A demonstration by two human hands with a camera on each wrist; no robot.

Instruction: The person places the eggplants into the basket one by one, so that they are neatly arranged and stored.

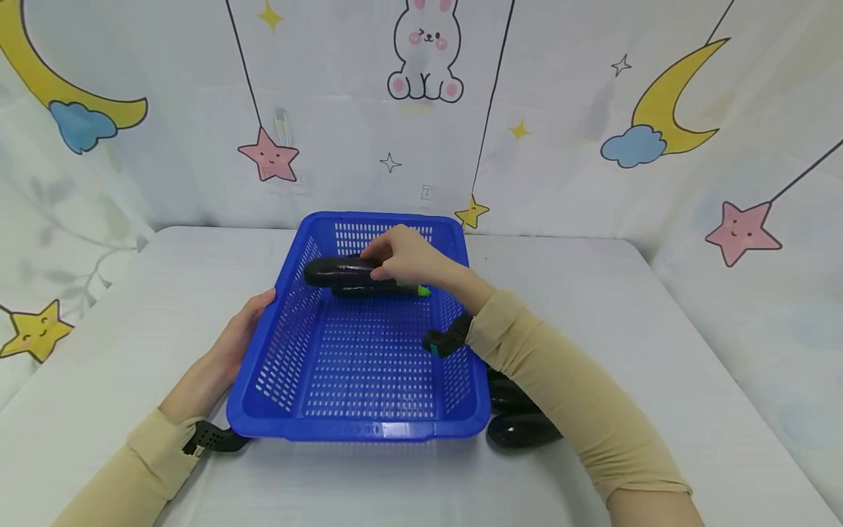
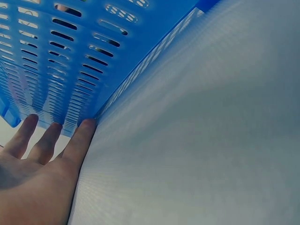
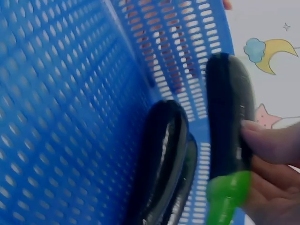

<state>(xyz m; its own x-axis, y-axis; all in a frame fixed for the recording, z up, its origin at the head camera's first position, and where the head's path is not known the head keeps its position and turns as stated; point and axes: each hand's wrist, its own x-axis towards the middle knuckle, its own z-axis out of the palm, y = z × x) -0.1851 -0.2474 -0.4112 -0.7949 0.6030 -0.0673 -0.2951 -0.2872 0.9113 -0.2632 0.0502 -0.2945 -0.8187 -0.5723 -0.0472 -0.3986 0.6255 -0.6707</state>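
My right hand pinches a dark, glossy eggplant above the far part of a blue plastic basket. In the right wrist view, the thumb lies on the side of that eggplant, close to its green cap. Two more eggplants lie side by side in the basket; the nearer in the right wrist view is a black eggplant. At the basket's left side is my left hand. Its extended fingers touch the perforated wall from outside; the left wrist view does not show the thumb.
Right of the basket, partly under the right forearm, an eggplant lies on the white-covered table with at least one more behind it. A cloth backdrop with printed moons and stars stands behind the table. Dark straps circle both wrists.
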